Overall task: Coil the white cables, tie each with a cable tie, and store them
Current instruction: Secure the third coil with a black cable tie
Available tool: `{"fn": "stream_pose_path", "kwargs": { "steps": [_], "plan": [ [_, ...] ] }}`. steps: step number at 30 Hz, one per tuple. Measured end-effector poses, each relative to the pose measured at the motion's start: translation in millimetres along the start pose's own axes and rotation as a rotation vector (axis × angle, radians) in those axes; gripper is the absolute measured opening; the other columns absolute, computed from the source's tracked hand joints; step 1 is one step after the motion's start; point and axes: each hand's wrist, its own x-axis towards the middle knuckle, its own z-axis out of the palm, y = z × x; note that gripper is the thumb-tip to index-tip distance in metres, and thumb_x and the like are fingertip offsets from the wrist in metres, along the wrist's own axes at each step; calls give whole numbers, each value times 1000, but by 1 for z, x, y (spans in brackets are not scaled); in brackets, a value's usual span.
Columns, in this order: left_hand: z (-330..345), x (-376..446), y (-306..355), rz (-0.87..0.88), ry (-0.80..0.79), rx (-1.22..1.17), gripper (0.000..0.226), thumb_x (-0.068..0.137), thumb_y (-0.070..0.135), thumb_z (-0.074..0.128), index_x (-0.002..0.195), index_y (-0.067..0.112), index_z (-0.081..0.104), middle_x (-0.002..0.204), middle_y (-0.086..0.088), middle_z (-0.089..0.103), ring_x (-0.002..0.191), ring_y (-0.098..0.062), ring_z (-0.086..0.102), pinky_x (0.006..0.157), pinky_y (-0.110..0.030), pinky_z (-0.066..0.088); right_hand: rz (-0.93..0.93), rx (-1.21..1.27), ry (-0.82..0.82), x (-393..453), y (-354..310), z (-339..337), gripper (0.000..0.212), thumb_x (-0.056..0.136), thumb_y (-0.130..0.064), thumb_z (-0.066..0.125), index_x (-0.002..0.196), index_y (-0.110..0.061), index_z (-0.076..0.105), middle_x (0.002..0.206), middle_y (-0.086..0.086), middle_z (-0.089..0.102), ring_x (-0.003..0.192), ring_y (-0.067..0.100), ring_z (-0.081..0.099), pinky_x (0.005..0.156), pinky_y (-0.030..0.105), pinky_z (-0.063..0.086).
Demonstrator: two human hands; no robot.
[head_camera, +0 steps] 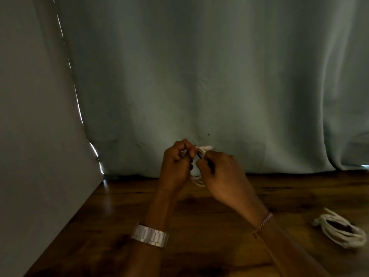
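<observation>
Both my hands are raised above the wooden table (119, 226), close together in the middle of the view. My left hand (176, 166) grips a coiled white cable (203, 149), whose loops show above and below my fingers. My right hand (219, 172) pinches a thin dark cable tie (200, 156) at the coil, right beside my left fingertips. Most of the coil is hidden behind the two hands. A second coiled white cable (339, 230) lies on the table at the right, well away from both hands.
A grey-green curtain (199, 76) hangs along the table's far edge. A plain wall (30, 136) borders the table on the left. I wear a metal watch (149, 235) on my left wrist and a thin bracelet (262, 222) on my right.
</observation>
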Motion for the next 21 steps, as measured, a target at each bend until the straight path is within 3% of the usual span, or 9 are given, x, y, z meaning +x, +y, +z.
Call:
{"fn": "stream_pose_path", "kwargs": {
  "steps": [2,4,7,11,16,21],
  "plan": [
    [6,0,0,48,40,65,37,95,-4,51,72,24,58,91,-13,62,71,-23,57,64,-38,46,-12,-5,57,1,2,2,38,101,-20,53,64,-21,44,51,-5,42,44,3,48,47,9,35],
    [7,2,2,59,53,84,20,98,5,55,93,22,61,95,-4,64,74,-12,58,65,-26,47,-15,-17,49,1,3,1,37,103,-20,50,67,-23,42,53,-5,42,42,7,45,46,11,35],
    [0,2,-1,-65,42,71,19,100,19,58,118,21,56,96,3,63,78,-10,59,68,-24,51,-17,-5,-2,1,6,0,26,104,-21,46,79,-20,47,58,-3,47,42,7,44,45,14,35],
    [-3,1,-4,-96,-36,63,19,102,21,54,108,8,65,74,-5,58,66,-12,51,60,-27,44,0,7,-55,2,6,-3,14,105,-21,43,94,-20,51,60,-4,50,43,4,47,45,17,38],
    [11,-2,-3,-55,-62,31,16,101,22,55,102,6,58,94,-25,62,77,-39,57,67,-50,49,-14,-22,4,1,2,-1,34,105,-26,43,72,-25,44,56,-6,48,49,0,52,49,13,38],
    [15,-2,-5,-43,11,39,8,101,15,56,96,9,56,94,-11,64,82,-23,61,72,-41,49,21,90,-37,4,8,-2,34,105,-24,42,74,-14,50,61,6,49,47,7,42,47,18,32]
  ]
}}
